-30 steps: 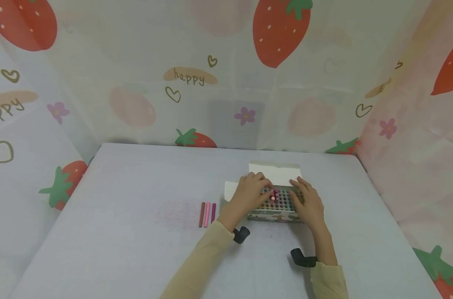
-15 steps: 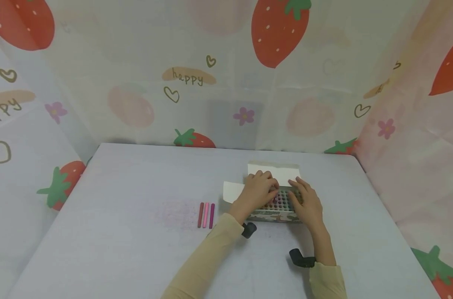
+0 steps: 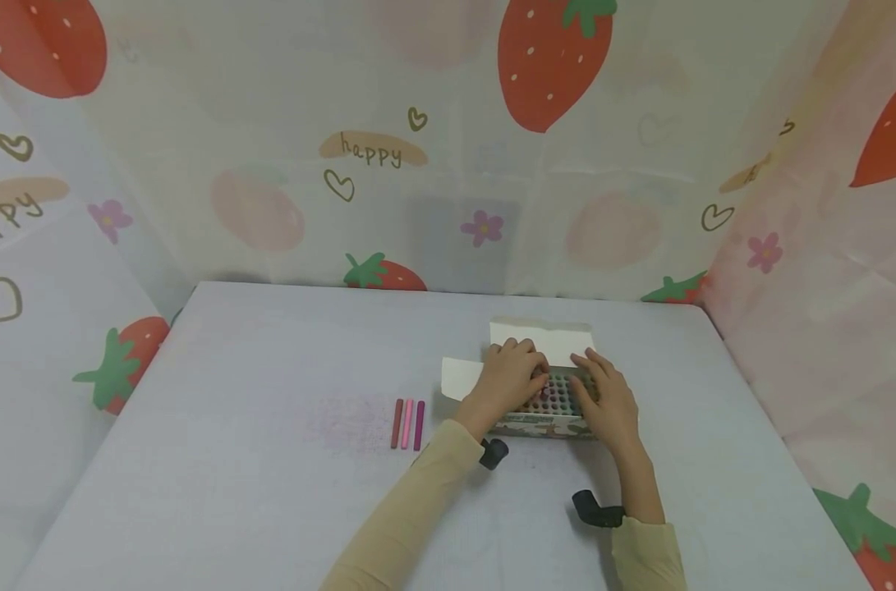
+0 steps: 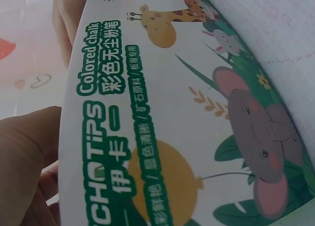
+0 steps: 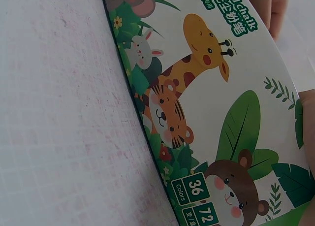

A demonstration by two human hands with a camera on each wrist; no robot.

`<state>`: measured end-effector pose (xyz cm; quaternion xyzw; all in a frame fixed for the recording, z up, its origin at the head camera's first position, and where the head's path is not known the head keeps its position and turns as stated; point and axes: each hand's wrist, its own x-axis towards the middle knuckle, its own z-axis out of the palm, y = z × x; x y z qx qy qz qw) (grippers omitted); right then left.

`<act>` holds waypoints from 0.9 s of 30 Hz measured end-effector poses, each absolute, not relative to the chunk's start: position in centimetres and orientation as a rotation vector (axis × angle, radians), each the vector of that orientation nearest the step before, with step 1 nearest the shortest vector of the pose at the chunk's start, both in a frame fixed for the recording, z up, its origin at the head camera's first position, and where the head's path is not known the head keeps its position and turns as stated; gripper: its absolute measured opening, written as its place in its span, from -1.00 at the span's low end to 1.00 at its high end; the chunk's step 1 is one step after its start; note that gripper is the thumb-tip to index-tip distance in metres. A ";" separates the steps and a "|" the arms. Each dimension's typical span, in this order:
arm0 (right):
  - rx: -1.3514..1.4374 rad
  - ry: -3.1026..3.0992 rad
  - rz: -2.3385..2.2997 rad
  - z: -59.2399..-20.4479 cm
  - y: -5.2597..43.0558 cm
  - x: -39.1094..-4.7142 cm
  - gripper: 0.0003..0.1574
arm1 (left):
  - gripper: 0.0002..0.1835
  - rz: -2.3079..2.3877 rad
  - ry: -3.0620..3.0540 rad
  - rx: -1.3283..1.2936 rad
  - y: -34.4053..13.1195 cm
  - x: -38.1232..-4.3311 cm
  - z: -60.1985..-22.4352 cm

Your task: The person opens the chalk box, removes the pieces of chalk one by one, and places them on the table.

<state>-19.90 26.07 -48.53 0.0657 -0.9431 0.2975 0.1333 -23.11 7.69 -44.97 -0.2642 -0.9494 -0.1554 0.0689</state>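
A printed box of coloured chalk (image 3: 539, 426) stands with its lid (image 3: 554, 338) folded back, its animal-covered front (image 4: 187, 88) labelled Colored chalk. Inside is a grid of round chalk ends (image 3: 562, 398). My left hand (image 3: 508, 379) reaches over the left part of the grid, thumb and fingertips drawn together on a pinkish chalk stick that they mostly cover. In the left wrist view the box hides the fingertips of the left hand (image 4: 22, 162). My right hand (image 3: 612, 402) rests at the box's right end, fingers loosely spread, thumb near the grid.
Left of the box, three chalk sticks lie side by side: a brownish-red one (image 3: 397, 423), a pink one (image 3: 407, 423) and a purple one (image 3: 419, 425). A white side flap (image 3: 459, 377) sticks out at the box's left. Chalk dust (image 3: 351, 423) marks the white table.
My left hand has shifted right over the grid and now covers the raised pink chalk ends seen a second ago. The right hand has stayed at the box's right end.
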 end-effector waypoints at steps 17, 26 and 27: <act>0.180 -2.730 0.851 -48.5 26.1 -20.1 -0.52 | -0.76 -0.308 -2.902 -0.799 8.0 -23.3 -45.3; 0.171 -2.740 0.866 -48.5 26.1 -20.0 -0.52 | -0.75 -0.271 -2.870 -0.813 8.0 -23.1 -45.5; 0.173 -2.737 0.865 -48.5 26.1 -20.0 -0.52 | -0.75 -0.273 -2.865 -0.812 8.0 -23.1 -45.6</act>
